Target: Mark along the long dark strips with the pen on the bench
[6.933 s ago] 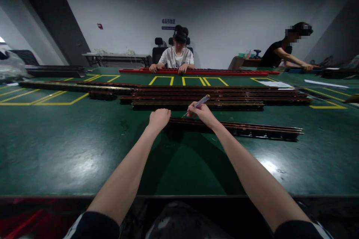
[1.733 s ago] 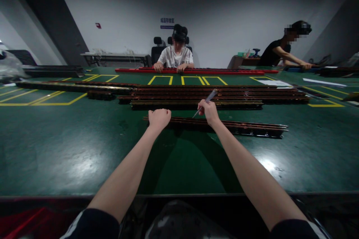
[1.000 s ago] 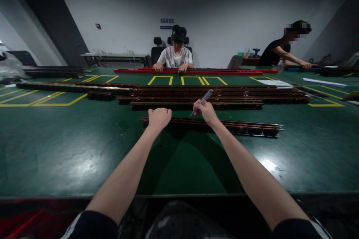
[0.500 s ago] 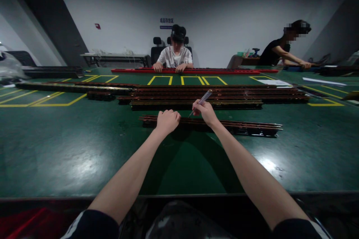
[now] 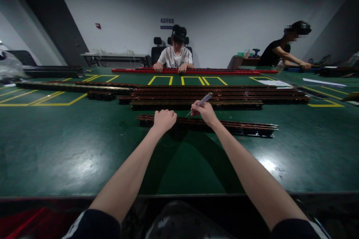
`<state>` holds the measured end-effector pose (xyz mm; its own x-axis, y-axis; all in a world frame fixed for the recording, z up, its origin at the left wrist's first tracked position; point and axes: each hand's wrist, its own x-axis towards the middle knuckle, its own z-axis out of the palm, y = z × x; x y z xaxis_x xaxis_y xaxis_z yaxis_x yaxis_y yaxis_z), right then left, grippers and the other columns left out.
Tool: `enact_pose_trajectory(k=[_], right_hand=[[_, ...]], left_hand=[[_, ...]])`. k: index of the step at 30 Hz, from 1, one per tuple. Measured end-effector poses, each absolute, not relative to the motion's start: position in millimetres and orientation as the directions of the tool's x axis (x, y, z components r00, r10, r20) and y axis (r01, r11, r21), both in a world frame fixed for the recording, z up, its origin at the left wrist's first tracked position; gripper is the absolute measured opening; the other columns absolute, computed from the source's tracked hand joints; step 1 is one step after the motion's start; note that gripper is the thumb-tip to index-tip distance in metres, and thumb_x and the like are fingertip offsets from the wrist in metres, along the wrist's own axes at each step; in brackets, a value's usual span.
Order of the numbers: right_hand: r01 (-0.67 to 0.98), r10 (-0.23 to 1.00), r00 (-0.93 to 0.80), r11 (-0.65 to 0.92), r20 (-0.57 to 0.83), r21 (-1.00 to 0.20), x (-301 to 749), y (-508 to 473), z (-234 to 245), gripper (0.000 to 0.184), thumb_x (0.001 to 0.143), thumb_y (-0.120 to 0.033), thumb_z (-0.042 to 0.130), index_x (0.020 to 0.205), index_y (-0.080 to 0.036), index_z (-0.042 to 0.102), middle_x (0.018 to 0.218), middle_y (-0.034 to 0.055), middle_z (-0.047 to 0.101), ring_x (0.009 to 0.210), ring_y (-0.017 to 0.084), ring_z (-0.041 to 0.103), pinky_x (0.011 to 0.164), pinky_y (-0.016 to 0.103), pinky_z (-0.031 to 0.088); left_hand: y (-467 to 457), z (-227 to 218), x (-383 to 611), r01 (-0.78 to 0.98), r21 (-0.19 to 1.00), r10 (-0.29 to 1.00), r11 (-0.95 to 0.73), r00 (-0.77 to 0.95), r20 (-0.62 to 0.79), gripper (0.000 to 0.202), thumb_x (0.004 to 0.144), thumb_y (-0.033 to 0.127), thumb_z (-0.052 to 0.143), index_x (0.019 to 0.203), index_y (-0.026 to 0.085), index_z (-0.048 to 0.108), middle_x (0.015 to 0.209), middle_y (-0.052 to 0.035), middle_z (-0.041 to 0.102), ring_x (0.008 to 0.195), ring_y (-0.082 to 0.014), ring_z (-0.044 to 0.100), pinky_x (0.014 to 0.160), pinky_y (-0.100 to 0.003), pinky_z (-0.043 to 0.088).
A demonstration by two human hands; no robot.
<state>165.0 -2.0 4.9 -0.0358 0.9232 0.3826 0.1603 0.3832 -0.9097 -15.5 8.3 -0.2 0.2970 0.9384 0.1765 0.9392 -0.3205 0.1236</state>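
Observation:
A long dark strip with copper-coloured rails lies across the green table in front of me. Over its left part, my left hand is closed around the strip, fingertips hidden behind it. My right hand grips a screwdriver with a clear handle, tilted up to the right. The thin shaft slants down and left, its tip at the strip's top just right of my left hand. Whether the tip touches the strip I cannot tell.
Several similar strips lie side by side just beyond. Farther back, a person in a white shirt has both hands on a long red bar. Another person in black leans over the table at right. White paper lies at back right.
The strip has slid slightly left, with my left hand moving along with it. My right hand and the screwdriver have shifted a little left, the screwdriver leaning lower.

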Motion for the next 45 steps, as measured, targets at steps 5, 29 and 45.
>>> enact_pose_trajectory(k=[5, 29, 45], right_hand=[[0.127, 0.936, 0.012, 0.347, 0.351, -0.929, 165, -1, 4, 0.021, 0.071, -0.033, 0.061, 0.057, -0.018, 0.058, 0.050, 0.0005, 0.060, 0.048, 0.013, 0.057, 0.054, 0.026, 0.046], [0.183, 0.945, -0.066, 0.327, 0.320, -0.927, 173, 8, -3, 0.023, 0.073, -0.039, 0.061, 0.065, -0.018, 0.056, 0.055, 0.0003, 0.062, 0.054, 0.014, 0.060, 0.055, 0.025, 0.044], [0.097, 0.963, -0.034, 0.270, 0.268, -0.958, 180, 12, -2, 0.019, 0.067, -0.034, 0.062, 0.059, -0.018, 0.057, 0.049, 0.0010, 0.061, 0.047, 0.013, 0.058, 0.050, 0.024, 0.045]], left_hand=[[7, 1, -14, 0.940, 0.124, 0.939, -0.317, 0.292, 0.183, 0.049, 0.093, 0.029, 0.024, 0.090, 0.014, 0.070, 0.101, -0.0152, 0.071, 0.097, -0.0278, 0.064, 0.087, -0.043, 0.043], [9, 2, -19, 0.947, 0.106, 0.945, -0.303, 0.284, 0.160, 0.047, 0.093, 0.026, 0.023, 0.090, 0.013, 0.068, 0.100, -0.0153, 0.070, 0.097, -0.0270, 0.064, 0.090, -0.045, 0.042], [14, 5, -29, 0.948, 0.129, 0.955, -0.289, 0.276, 0.109, 0.049, 0.092, 0.029, 0.022, 0.090, 0.014, 0.068, 0.103, -0.0155, 0.070, 0.099, -0.0278, 0.063, 0.092, -0.047, 0.041]])
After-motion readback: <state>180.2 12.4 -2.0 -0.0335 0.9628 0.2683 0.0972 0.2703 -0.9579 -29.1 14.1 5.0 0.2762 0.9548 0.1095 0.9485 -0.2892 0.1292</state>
